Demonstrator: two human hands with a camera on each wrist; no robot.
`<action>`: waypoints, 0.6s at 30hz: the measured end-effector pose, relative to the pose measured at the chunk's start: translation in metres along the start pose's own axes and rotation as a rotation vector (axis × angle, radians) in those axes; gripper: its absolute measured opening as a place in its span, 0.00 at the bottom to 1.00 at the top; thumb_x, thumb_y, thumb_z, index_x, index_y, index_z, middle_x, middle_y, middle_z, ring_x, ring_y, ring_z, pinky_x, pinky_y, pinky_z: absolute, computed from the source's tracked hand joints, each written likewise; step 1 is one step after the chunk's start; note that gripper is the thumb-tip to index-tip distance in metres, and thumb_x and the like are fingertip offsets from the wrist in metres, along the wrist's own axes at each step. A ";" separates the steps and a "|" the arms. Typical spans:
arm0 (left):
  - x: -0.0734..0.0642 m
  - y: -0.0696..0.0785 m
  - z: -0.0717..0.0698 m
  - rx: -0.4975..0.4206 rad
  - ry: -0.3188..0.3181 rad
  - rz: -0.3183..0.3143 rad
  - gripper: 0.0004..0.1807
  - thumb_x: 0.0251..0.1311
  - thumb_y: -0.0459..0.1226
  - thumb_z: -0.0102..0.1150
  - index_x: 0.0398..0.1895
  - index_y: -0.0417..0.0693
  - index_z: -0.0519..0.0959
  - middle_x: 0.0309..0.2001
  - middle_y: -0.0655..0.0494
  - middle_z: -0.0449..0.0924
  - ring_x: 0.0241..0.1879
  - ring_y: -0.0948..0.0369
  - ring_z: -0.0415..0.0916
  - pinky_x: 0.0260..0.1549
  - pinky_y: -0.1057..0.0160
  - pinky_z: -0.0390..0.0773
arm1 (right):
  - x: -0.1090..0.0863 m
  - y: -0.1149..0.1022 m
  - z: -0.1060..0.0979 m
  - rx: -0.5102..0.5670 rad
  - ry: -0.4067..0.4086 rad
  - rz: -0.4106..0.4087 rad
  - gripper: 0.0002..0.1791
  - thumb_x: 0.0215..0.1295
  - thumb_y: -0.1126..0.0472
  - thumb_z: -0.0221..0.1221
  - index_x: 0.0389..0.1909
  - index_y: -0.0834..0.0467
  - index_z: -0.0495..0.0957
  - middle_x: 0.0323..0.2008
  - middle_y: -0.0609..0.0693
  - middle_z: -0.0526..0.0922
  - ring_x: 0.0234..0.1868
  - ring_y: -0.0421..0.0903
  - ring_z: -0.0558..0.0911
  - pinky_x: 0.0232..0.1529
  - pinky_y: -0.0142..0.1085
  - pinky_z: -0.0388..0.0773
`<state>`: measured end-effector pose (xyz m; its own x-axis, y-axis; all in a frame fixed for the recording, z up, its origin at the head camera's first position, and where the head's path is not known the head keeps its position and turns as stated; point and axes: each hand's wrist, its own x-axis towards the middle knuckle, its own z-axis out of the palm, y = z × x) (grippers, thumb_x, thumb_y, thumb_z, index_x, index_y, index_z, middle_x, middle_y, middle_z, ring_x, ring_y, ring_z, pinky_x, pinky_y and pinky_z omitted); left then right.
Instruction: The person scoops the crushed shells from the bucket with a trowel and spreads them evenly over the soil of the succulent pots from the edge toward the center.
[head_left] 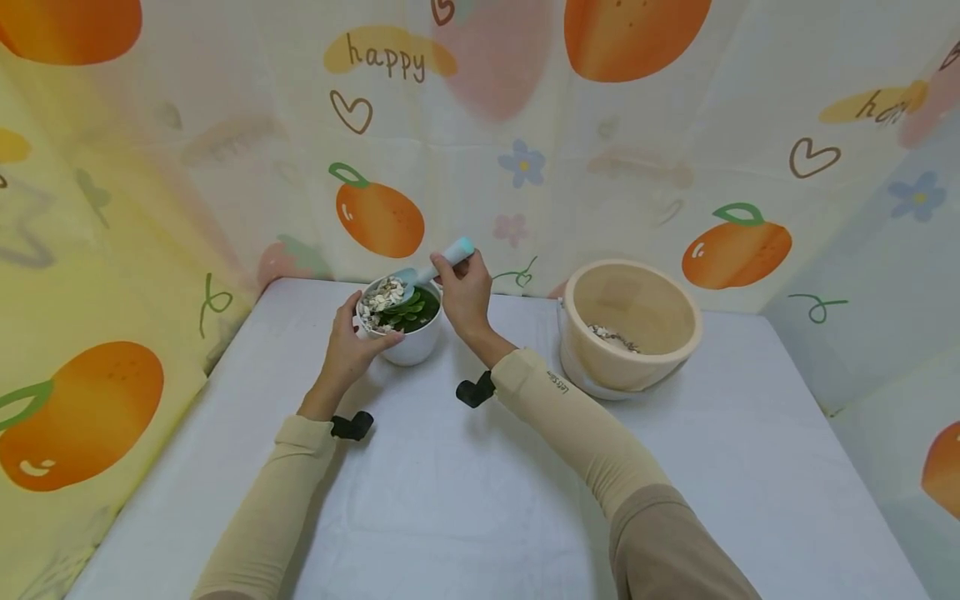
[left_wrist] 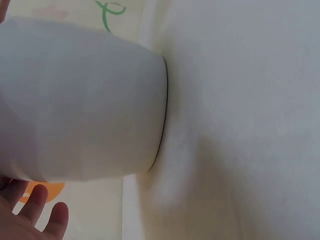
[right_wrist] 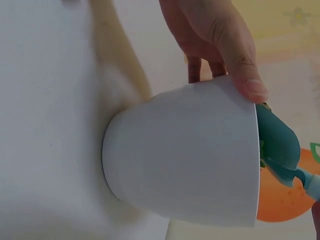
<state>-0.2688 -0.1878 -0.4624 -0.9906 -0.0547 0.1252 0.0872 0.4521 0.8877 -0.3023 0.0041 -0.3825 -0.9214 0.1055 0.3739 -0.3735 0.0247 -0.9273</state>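
Note:
A white flowerpot (head_left: 412, 348) stands upright at the back of the table, with a green leafy plant (head_left: 408, 313) and pale pebbles (head_left: 385, 294) inside. My left hand (head_left: 349, 346) grips the pot's left side, its thumb by the near rim. In the right wrist view, that left hand (right_wrist: 215, 37) has its thumb along the rim of the pot (right_wrist: 185, 155). My right hand (head_left: 467, 296) holds a small teal trowel (head_left: 452, 252) by its pale handle. The trowel's blade (right_wrist: 281, 137) dips over the rim beside the leaves; its tip is hidden.
Right of the pot stands a beige bucket (head_left: 592, 365) with some pebbles (head_left: 611, 337) at its bottom. A white cloth covers the table (head_left: 442, 500). Behind rises a curtain (head_left: 465, 179) printed with oranges, close to the table's back edge.

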 end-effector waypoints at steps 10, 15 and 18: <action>0.017 -0.005 -0.017 0.030 -0.167 0.037 0.60 0.51 0.46 0.72 0.78 0.45 0.41 0.77 0.40 0.42 0.75 0.46 0.44 0.69 0.38 0.55 | 0.001 -0.001 -0.001 0.003 -0.013 0.013 0.17 0.67 0.61 0.60 0.47 0.70 0.71 0.40 0.66 0.81 0.44 0.59 0.85 0.41 0.33 0.84; 0.019 -0.005 -0.017 0.010 -0.187 0.014 0.60 0.50 0.46 0.72 0.78 0.47 0.42 0.78 0.41 0.42 0.76 0.47 0.44 0.70 0.40 0.55 | 0.000 0.001 0.000 0.016 -0.013 0.040 0.16 0.67 0.61 0.61 0.47 0.70 0.72 0.41 0.66 0.81 0.45 0.58 0.85 0.42 0.34 0.84; 0.019 -0.004 -0.016 0.007 -0.172 0.011 0.59 0.50 0.46 0.73 0.78 0.47 0.42 0.77 0.42 0.43 0.76 0.47 0.45 0.70 0.41 0.55 | 0.002 0.001 -0.001 0.017 -0.014 0.038 0.16 0.67 0.61 0.61 0.47 0.69 0.72 0.40 0.66 0.81 0.45 0.58 0.85 0.44 0.38 0.84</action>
<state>-0.2867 -0.2046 -0.4567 -0.9930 0.1036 0.0568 0.0983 0.4577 0.8836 -0.3039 0.0050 -0.3824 -0.9363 0.0921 0.3389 -0.3400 0.0043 -0.9404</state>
